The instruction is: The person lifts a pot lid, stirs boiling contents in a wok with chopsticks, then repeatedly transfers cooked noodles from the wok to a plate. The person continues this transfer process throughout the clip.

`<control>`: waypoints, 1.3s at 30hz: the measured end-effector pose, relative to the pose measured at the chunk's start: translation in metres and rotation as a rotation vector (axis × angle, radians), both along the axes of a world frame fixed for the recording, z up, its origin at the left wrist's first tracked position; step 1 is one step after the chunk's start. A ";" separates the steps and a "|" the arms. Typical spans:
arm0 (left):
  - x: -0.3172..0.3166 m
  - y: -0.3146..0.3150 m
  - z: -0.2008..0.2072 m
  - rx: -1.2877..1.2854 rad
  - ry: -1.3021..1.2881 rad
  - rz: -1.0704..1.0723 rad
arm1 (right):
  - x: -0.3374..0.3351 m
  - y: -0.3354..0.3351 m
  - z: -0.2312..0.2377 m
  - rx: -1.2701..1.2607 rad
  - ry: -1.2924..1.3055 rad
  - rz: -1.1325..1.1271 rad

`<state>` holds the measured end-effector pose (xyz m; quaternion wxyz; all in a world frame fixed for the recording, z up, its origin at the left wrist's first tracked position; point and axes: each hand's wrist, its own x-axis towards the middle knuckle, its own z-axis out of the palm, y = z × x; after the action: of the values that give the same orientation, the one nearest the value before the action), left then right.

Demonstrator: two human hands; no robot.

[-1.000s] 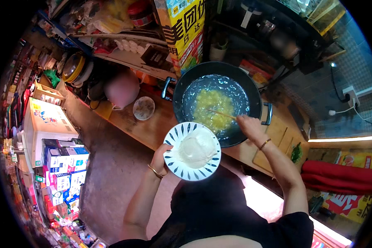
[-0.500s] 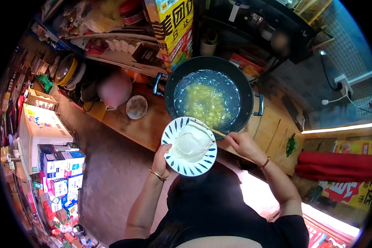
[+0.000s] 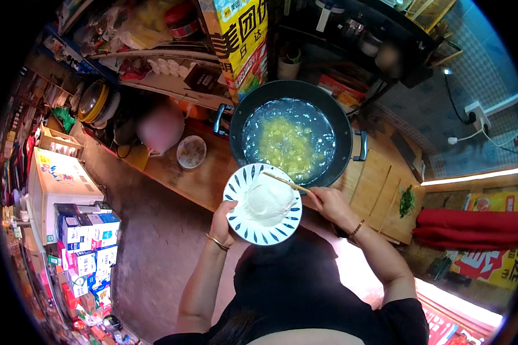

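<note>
My left hand [image 3: 221,223] grips the left edge of a white plate [image 3: 263,234] with dark leaf-shaped marks round its rim. A soft white mass [image 3: 268,204], like dough or thick batter, lies on the plate. In my right hand [image 3: 331,208] are wooden chopsticks [image 3: 286,182], slanting over the plate's far side above the white mass; whether their tips touch it I cannot tell. Just beyond the plate stands a large dark pot [image 3: 342,129], partly overlapped by the plate's far rim. Yellowish pieces [image 3: 285,144] lie in its bubbling clear liquid.
A small bowl [image 3: 191,152] and a pink rounded item [image 3: 161,127] stand left of the pot on the wooden counter [image 3: 184,181]. To the right are a cutting board [image 3: 380,190], chopped greens [image 3: 407,202] and a red cloth roll [image 3: 472,227]. Stacked boxes [image 3: 89,230] line the left side.
The chopsticks and my right hand have shifted slightly left and nearer to me. My left hand and the plate stay nearly in place. The liquid's bubbles have changed pattern.
</note>
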<state>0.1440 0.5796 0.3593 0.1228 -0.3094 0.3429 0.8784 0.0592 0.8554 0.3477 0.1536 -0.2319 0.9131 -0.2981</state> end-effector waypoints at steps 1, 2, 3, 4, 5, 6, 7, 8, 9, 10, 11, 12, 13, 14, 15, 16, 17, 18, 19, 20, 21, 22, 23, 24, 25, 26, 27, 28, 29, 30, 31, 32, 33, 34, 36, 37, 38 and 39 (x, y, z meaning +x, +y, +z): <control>0.000 -0.003 -0.002 0.011 0.006 -0.004 | 0.000 0.000 -0.002 -0.001 0.016 0.004; 0.000 -0.005 -0.004 0.012 0.002 -0.010 | -0.001 -0.001 -0.001 0.007 0.022 0.005; 0.000 -0.007 -0.005 0.014 -0.001 -0.017 | -0.001 -0.001 0.000 0.014 0.028 0.005; 0.000 -0.008 -0.005 0.016 -0.005 -0.024 | -0.001 -0.002 -0.001 0.022 0.033 0.005; -0.002 -0.007 -0.001 0.020 0.004 -0.022 | -0.002 -0.001 -0.003 0.020 0.058 0.005; -0.003 -0.008 -0.003 0.036 0.007 -0.031 | -0.003 0.001 -0.007 0.017 0.083 0.004; -0.004 -0.010 -0.005 0.051 0.011 -0.039 | -0.005 0.002 -0.009 0.014 0.109 0.004; -0.005 -0.012 -0.006 0.066 0.015 -0.047 | -0.007 0.005 -0.011 0.046 0.119 0.024; -0.006 -0.014 -0.005 0.062 0.005 -0.055 | -0.010 0.008 -0.012 0.078 0.129 0.043; -0.006 -0.016 -0.007 0.052 -0.005 -0.060 | -0.013 0.007 -0.009 0.111 0.139 0.063; -0.005 -0.019 -0.011 0.042 -0.015 -0.066 | -0.015 0.006 -0.004 0.146 0.135 0.075; -0.005 -0.021 -0.016 0.033 -0.026 -0.072 | -0.016 0.007 0.004 0.182 0.131 0.087; -0.005 -0.022 -0.019 0.038 -0.015 -0.072 | -0.018 0.006 0.010 0.219 0.129 0.097; -0.005 -0.023 -0.021 0.042 -0.012 -0.082 | -0.020 0.009 0.006 0.196 0.168 0.102; -0.006 -0.024 -0.023 0.045 -0.009 -0.092 | -0.022 0.013 0.000 0.174 0.208 0.108; -0.006 -0.025 -0.023 0.047 -0.007 -0.101 | -0.025 0.016 -0.003 0.149 0.248 0.114; -0.007 -0.026 -0.023 0.044 -0.004 -0.110 | -0.027 0.019 -0.003 0.167 0.245 0.131; -0.007 -0.026 -0.021 0.041 -0.001 -0.120 | -0.031 0.021 -0.003 0.184 0.243 0.148; -0.008 -0.026 -0.020 0.037 0.002 -0.128 | -0.034 0.022 -0.003 0.201 0.241 0.165; -0.009 -0.027 -0.020 0.033 0.001 -0.130 | -0.037 0.025 -0.004 0.206 0.257 0.169; -0.010 -0.028 -0.021 0.030 -0.001 -0.133 | -0.039 0.027 -0.005 0.210 0.273 0.172; -0.012 -0.028 -0.019 0.025 -0.001 -0.134 | -0.042 0.030 -0.006 0.214 0.290 0.176; -0.013 -0.027 -0.017 0.026 -0.015 -0.137 | -0.046 0.034 -0.006 0.195 0.273 0.179; -0.015 -0.027 -0.012 0.027 -0.029 -0.140 | -0.050 0.036 -0.006 0.180 0.293 0.199; -0.016 -0.025 -0.008 0.029 -0.044 -0.142 | -0.053 0.039 -0.006 0.165 0.311 0.220; -0.016 -0.024 -0.006 0.035 -0.051 -0.132 | -0.056 0.042 -0.006 0.150 0.329 0.241; -0.017 -0.023 -0.004 0.040 -0.058 -0.122 | -0.061 0.047 -0.002 0.131 0.330 0.250; -0.018 -0.023 -0.002 0.045 -0.064 -0.110 | -0.067 0.053 0.004 0.081 0.240 0.239; -0.018 -0.023 0.000 0.050 -0.054 -0.108 | -0.074 0.061 0.011 0.031 0.148 0.230; -0.019 -0.023 0.001 0.054 -0.044 -0.105 | -0.077 0.065 0.018 -0.019 0.056 0.221; -0.019 -0.022 0.002 0.061 -0.035 -0.104 | -0.076 0.068 0.024 -0.043 -0.065 0.087; -0.019 -0.021 0.003 0.059 -0.039 -0.107 | -0.073 0.065 0.024 -0.032 -0.044 0.108; -0.019 -0.021 0.005 0.057 -0.044 -0.110 | -0.068 0.058 0.023 -0.021 -0.022 0.129; -0.021 -0.021 0.006 0.055 -0.046 -0.123 | -0.061 0.051 0.023 -0.009 0.001 0.140; -0.022 -0.021 0.006 0.051 -0.055 -0.133 | -0.051 0.029 0.016 -0.004 0.066 0.204; -0.022 -0.021 0.007 0.045 -0.058 -0.132 | -0.048 0.018 0.016 -0.005 0.081 0.206; -0.022 -0.020 0.007 0.036 -0.057 -0.129 | -0.044 0.010 0.016 -0.005 0.096 0.208; -0.022 -0.020 0.007 0.027 -0.057 -0.126 | -0.042 0.007 0.012 0.003 0.117 0.195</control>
<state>0.1218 0.5597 0.3666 0.1916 -0.3102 0.3464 0.8643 0.0168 0.8625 0.3599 0.1287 -0.3364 0.8941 -0.2662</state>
